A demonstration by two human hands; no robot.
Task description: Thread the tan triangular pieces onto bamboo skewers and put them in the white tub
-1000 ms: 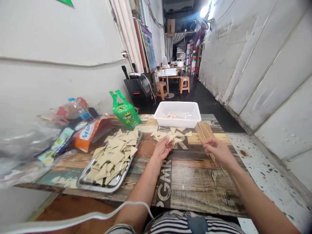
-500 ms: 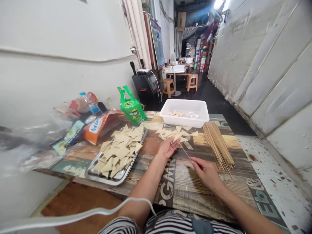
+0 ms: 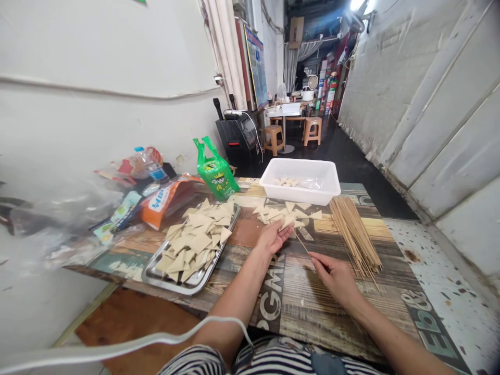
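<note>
My left hand [image 3: 273, 237] pinches a pale triangular tofu piece [image 3: 288, 222] at the near edge of a small loose pile of triangles [image 3: 285, 212] on the wooden table [image 3: 308, 302]. In my right hand [image 3: 334, 273] is a thin bamboo skewer [image 3: 301, 242], gripped at its near end, its tip pointing into the held triangle. A bundle of bamboo skewers [image 3: 354, 234] lies just right of my right hand. To the left a metal tray [image 3: 183, 281] is heaped with several more triangles.
A white plastic tub [image 3: 300, 181] with a few triangles stands at the table's far end. A green bag [image 3: 215, 174], an orange packet [image 3: 164, 200], a bottle [image 3: 146, 162] and clear plastic wrap crowd the left side by the wall. Stools and a table stand down the corridor.
My right hand left the skewer bundle with one skewer and brought its tip to the triangle in my left hand. The camera view shifted slightly left and down.
</note>
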